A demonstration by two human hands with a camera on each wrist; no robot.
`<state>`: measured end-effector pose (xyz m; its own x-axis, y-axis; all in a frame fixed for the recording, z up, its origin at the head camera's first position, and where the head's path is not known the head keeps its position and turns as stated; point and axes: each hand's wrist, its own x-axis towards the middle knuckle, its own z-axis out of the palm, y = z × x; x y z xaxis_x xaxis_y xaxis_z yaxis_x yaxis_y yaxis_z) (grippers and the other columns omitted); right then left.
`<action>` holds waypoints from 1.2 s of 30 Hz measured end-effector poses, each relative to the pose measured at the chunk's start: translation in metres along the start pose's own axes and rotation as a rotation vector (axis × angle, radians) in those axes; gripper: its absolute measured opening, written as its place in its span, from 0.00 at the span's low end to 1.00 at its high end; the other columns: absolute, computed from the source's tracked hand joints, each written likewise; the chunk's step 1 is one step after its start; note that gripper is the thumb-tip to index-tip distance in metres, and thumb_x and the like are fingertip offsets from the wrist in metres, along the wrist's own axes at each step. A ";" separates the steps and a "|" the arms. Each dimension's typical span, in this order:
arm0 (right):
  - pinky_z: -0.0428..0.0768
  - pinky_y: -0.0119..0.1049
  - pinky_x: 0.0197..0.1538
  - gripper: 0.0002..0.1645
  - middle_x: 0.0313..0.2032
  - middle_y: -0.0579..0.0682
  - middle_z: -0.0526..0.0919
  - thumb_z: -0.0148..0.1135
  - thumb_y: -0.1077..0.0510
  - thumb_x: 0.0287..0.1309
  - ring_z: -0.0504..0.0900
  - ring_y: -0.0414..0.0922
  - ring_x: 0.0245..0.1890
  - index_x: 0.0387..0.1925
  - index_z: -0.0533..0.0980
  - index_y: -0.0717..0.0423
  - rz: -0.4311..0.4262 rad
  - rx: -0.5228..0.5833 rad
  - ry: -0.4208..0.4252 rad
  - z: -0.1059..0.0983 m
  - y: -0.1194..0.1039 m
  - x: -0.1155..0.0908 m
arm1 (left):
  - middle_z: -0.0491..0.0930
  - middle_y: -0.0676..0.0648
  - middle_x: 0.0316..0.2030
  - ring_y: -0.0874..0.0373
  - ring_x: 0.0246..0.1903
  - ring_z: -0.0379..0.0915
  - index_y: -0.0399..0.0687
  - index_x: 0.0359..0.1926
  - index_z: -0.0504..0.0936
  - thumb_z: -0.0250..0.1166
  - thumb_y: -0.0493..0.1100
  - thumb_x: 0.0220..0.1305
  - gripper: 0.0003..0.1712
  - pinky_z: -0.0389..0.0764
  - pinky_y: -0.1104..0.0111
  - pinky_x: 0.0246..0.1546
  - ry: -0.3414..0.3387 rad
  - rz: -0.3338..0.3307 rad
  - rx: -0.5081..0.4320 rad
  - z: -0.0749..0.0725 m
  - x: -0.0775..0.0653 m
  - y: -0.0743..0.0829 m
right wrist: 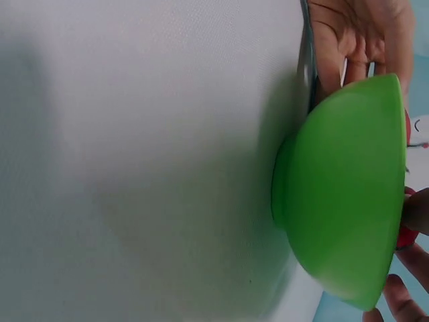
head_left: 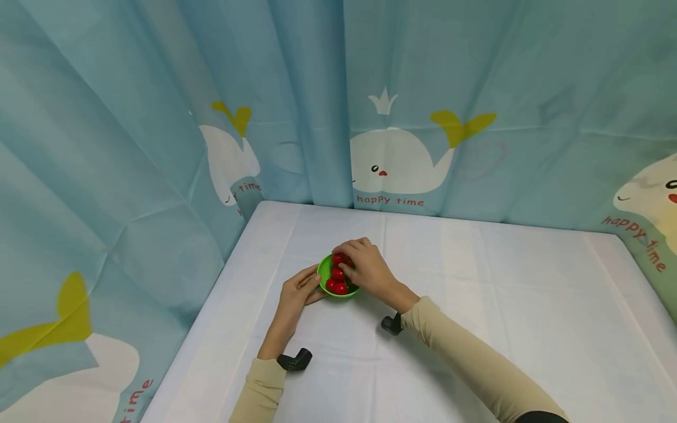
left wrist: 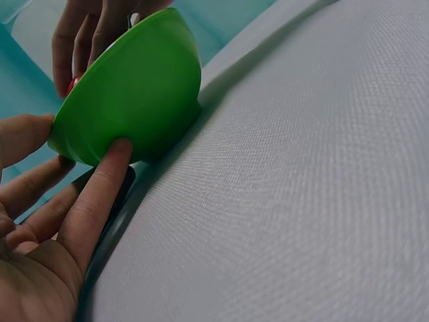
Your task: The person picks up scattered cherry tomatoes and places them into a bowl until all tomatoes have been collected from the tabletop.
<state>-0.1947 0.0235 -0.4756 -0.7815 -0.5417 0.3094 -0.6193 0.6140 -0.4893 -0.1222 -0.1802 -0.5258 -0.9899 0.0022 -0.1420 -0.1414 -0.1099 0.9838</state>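
A green bowl stands on the white-covered table with several small, glossy red fruits inside; their exact kind is unclear. My left hand holds the bowl's left side, its thumb against the outer wall and a finger at the rim in the left wrist view. Over the bowl's far right side, my right hand reaches in with fingers bent down. In the right wrist view its thumb and a finger pinch a red fruit at the rim. The bowl wall hides most of the contents in both wrist views.
The white cloth covers the table around the bowl. Blue curtains with whale prints hang along the table's left and far edges. Black wrist devices sit on both wrists, beside beige sleeves.
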 end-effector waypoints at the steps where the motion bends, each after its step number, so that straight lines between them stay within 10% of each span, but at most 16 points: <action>1: 0.83 0.55 0.57 0.17 0.56 0.51 0.87 0.71 0.59 0.66 0.78 0.54 0.57 0.55 0.83 0.50 0.000 -0.002 -0.004 0.001 -0.001 0.000 | 0.75 0.35 0.69 0.47 0.61 0.81 0.42 0.72 0.74 0.62 0.43 0.78 0.26 0.91 0.66 0.52 -0.001 0.004 -0.001 0.000 0.000 0.000; 24: 0.71 0.65 0.68 0.19 0.60 0.45 0.87 0.59 0.57 0.76 0.74 0.57 0.65 0.62 0.83 0.43 0.015 0.022 -0.080 -0.002 0.005 -0.005 | 0.76 0.35 0.69 0.50 0.63 0.80 0.43 0.71 0.75 0.62 0.43 0.78 0.25 0.91 0.66 0.52 -0.019 0.007 -0.001 -0.001 0.008 -0.003; 36: 0.72 0.66 0.64 0.18 0.56 0.48 0.89 0.61 0.61 0.72 0.79 0.55 0.59 0.59 0.84 0.48 0.104 0.023 0.015 -0.056 0.049 -0.062 | 0.79 0.33 0.64 0.52 0.54 0.85 0.38 0.69 0.76 0.62 0.41 0.77 0.24 0.92 0.63 0.51 -0.034 0.038 0.157 -0.011 0.009 0.017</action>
<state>-0.1805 0.1190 -0.4731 -0.8427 -0.4669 0.2681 -0.5330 0.6533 -0.5376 -0.1332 -0.1927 -0.5118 -0.9940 0.0353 -0.1033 -0.1017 0.0460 0.9938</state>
